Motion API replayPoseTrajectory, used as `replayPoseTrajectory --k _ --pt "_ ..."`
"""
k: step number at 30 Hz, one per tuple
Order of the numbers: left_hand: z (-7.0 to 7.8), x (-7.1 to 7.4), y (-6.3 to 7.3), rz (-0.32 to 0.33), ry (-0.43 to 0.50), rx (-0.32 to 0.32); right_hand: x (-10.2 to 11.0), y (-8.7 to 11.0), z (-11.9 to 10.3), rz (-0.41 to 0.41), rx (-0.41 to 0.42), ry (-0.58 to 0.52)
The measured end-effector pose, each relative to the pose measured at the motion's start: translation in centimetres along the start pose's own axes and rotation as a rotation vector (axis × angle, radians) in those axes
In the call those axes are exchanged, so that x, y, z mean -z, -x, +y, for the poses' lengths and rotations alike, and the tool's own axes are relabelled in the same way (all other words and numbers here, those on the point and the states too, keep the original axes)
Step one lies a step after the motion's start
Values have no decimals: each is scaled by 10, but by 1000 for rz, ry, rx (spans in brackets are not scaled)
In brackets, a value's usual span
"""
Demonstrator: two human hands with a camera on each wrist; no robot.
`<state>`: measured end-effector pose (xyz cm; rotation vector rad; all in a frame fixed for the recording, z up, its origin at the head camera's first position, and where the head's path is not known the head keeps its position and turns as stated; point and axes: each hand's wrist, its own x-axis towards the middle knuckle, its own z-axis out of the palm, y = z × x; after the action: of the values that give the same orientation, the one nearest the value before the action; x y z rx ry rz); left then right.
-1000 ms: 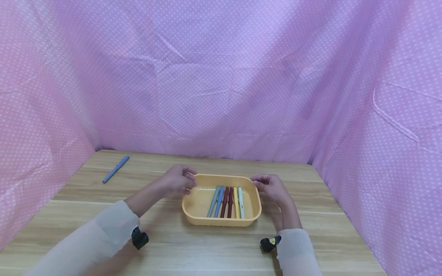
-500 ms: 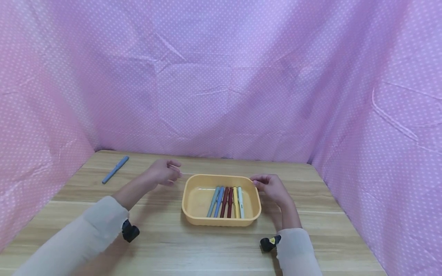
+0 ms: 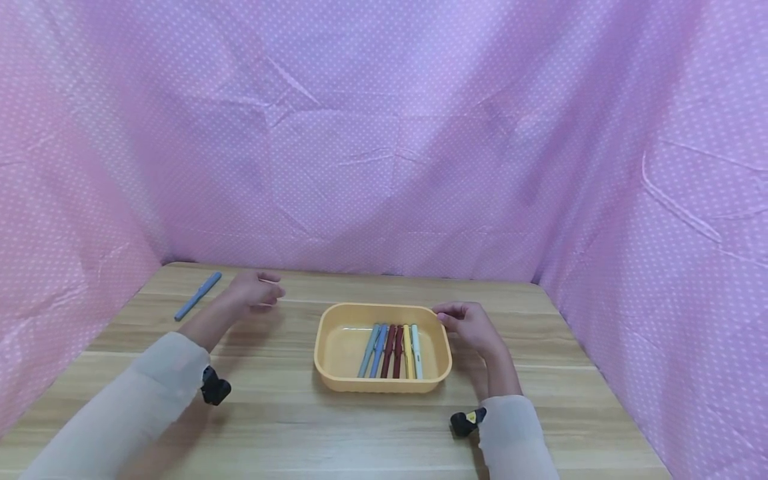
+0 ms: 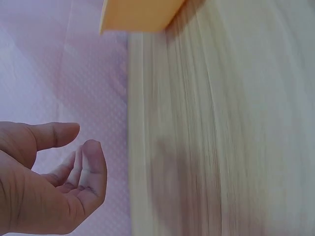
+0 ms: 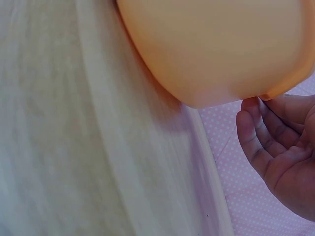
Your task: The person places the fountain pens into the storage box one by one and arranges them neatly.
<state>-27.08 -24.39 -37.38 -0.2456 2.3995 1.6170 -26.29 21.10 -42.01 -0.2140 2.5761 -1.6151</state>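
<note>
A yellow plastic tray (image 3: 336, 384) stands on the table with several pens lying side by side in its right half: bluish ones (image 3: 378, 350), dark red ones (image 3: 388, 351), a yellow one (image 3: 409, 351) and a pale one (image 3: 417, 351). My right hand (image 3: 477, 328) pinches the tray's far right corner between thumb and fingers, as the right wrist view also shows. My left hand (image 3: 249, 292) hovers over the table left of the tray, fingers loosely bent and holding nothing. Beyond it to the left lies a single blue pen (image 3: 198, 297), apart from the hand.
The wooden table (image 3: 288, 427) has its far edge against a pink dotted cloth (image 3: 360, 167), which also hangs along the left and right sides. Small black wrist cameras sit on both sleeves, the left one (image 3: 215, 387) low over the table.
My left hand has moved left, away from the tray's far left corner, toward the single blue pen. The right hand keeps its grip at the tray's corner, and the pens stay put.
</note>
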Motion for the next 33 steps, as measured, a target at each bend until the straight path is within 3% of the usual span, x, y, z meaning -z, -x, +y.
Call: replayPoseTrajectory --k 7,19,25,29,33 --pt "-9 24 -5 22 10 19 1 -2 1 -3 24 -2" --pt "-42 66 -14 120 103 5 1 -2 0 -3 27 -8" --pt "-65 94 -17 148 71 -31 1 -2 0 -5 19 -11" --pt "-81 111 -24 190 71 -1 1 -1 0 -3 13 -14" --pt "-95 122 -29 265 -39 17 0 -2 0 -2 10 -13"
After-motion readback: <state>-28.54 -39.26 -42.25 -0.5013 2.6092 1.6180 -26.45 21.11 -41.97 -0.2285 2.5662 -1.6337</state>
